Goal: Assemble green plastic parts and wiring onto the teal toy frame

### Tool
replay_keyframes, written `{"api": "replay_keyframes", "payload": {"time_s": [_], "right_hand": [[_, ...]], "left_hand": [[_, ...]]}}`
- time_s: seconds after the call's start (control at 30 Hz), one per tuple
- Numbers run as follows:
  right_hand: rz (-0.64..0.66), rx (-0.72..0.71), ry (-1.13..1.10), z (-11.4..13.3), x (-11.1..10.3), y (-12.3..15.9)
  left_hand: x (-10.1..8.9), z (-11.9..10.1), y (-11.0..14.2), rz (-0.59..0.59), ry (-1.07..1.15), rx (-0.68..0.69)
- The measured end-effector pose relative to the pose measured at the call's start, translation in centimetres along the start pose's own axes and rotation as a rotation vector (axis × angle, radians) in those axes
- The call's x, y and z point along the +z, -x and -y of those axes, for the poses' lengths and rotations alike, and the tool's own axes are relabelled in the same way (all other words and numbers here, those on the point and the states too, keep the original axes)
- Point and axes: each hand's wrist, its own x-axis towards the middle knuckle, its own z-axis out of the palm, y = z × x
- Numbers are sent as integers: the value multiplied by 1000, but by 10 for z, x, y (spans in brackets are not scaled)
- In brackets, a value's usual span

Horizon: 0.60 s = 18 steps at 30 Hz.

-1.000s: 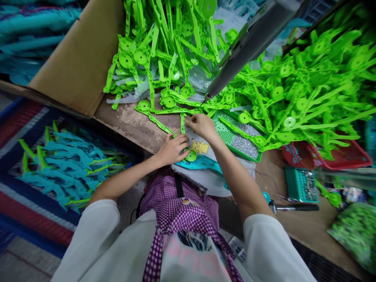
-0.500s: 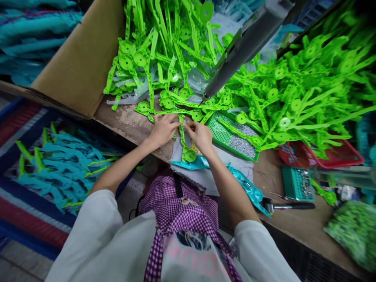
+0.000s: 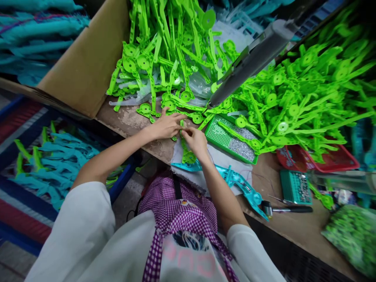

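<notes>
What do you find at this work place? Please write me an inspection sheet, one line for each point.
Surface: brown bench, worn; pale cloth near its front edge.
Job's things: narrow green piece at the fingers; blue part on the cloth.
Clutter: dense heap of green parts; hammer-like tool at the right.
Hands: left hand and right hand close together at the green piece; exact grip unclear.
Cables: thin black loop beside the apron, perhaps a cord.
Surroundings: cardboard wall at the left; grey tool hanging over the bench.
</notes>
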Motion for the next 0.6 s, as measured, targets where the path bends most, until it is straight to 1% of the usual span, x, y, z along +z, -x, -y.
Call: {"api": "replay_keyframes", "payload": {"time_s": [0.07,0.17,0.23,0.3,0.37,0.43,0.5,0.6], "right_hand": [[-11,-70,88,5,7,5],[5,-189,299,8,13,12],[31,-258,407,7,14,13],[53,-321,456,5,14,13],[77,-359,450,1,13,13],[98,-374,393,-4,12,14],[99,-404,289,-12,12,15],[64,-437,61,-27,10,17]], "left_hand": [[-5,2,-1,28,10,-4],[-8,2,-2,48,26,-7],[-5,1,-3,29,57,-27],[2,0,-4,-13,93,-75],[9,-1,-6,-63,119,-131],[15,-2,-7,-101,138,-173],[17,-3,-7,-120,156,-203],[16,-5,-7,-129,173,-243]]}}
